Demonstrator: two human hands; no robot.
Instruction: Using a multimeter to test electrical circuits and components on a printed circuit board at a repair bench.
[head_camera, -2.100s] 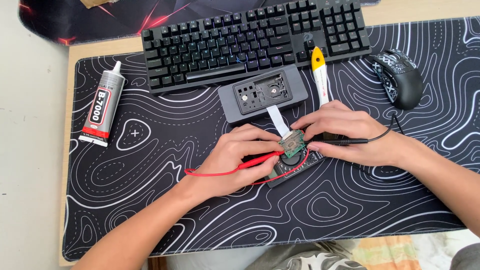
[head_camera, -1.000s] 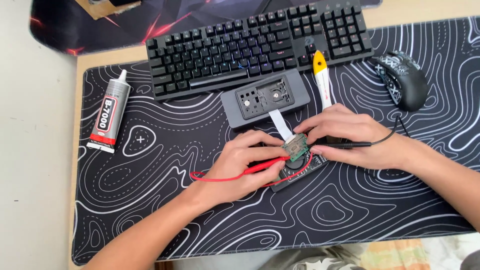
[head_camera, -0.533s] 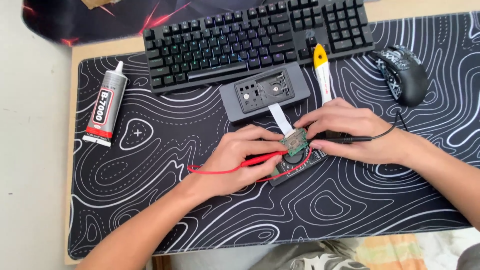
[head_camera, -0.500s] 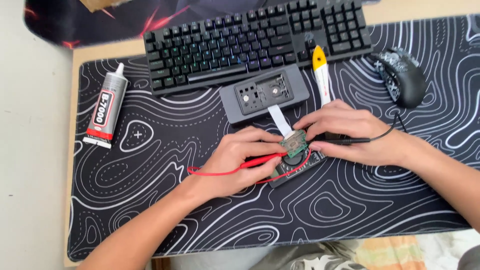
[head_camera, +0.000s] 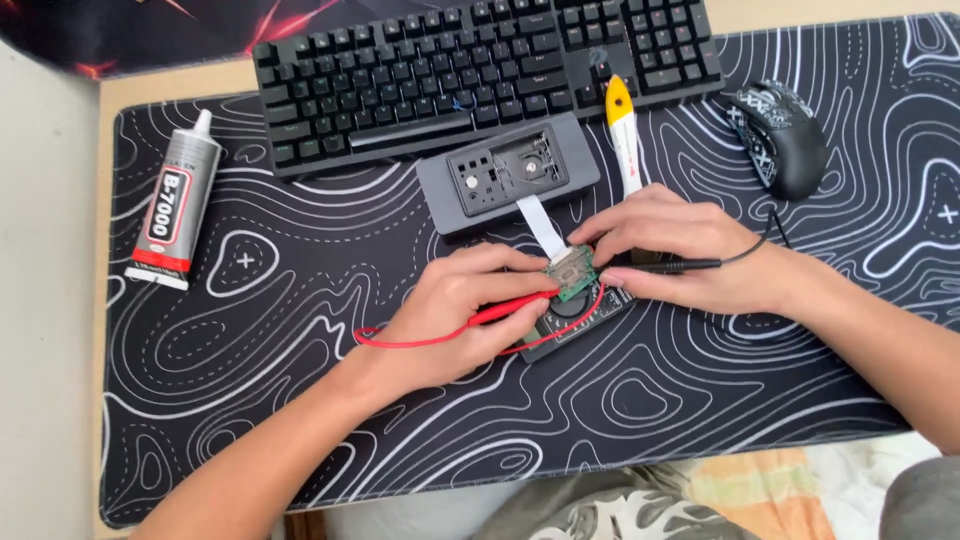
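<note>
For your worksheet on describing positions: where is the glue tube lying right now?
The glue tube lies at the left of the head view on the patterned desk mat, left of the keyboard.

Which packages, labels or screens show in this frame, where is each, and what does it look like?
Glue tube: lying on the left of the desk mat, grey-white with a pointed nozzle.
Tube label: on the tube's face, a red and black panel with a red band at the flat end.
Screens: none can be made out; the black meter under the hands is mostly covered.

Pale wooden desk (head_camera: 170, 82), black desk mat with white contour lines (head_camera: 300, 250), even daylight
</note>
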